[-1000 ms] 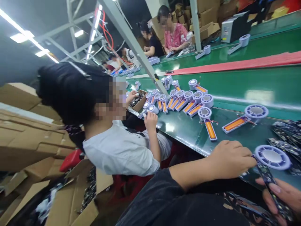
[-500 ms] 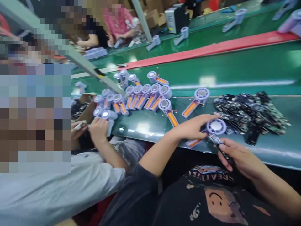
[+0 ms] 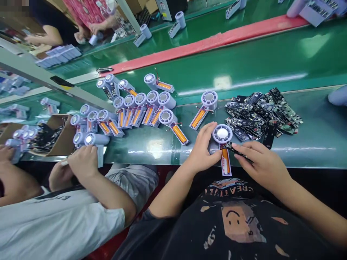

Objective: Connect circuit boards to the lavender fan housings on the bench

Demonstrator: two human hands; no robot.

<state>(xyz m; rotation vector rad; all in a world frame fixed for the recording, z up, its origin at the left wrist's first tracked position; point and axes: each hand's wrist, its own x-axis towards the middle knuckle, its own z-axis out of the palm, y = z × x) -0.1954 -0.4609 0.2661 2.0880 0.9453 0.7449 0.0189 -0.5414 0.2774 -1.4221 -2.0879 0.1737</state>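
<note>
At the bench edge in front of me, my left hand (image 3: pixel 204 151) grips a light purple handheld fan (image 3: pixel 222 133) from its left side, thumb by the handle. The fan's round head faces up. Its open handle points toward me and shows an orange battery (image 3: pixel 226 159) with thin wires near the neck. My right hand (image 3: pixel 261 162) pinches a narrow black circuit board (image 3: pixel 238 151), whose far end lies over the top of the handle. Just beyond my right hand is a heap of similar circuit boards (image 3: pixel 255 115).
Another open fan (image 3: pixel 209 99) lies past my left hand. Several more fans (image 3: pixel 139 108) stand grouped to the left. A co-worker's hands (image 3: pixel 84 162) are near them, beside a cardboard box (image 3: pixel 61 139) of boards. A red strip (image 3: pixel 189 43) divides the green bench.
My view has shifted to the right and down. The fan's handle now points toward me, and the circuit board in my right hand has turned from steep to nearly level across the neck.
</note>
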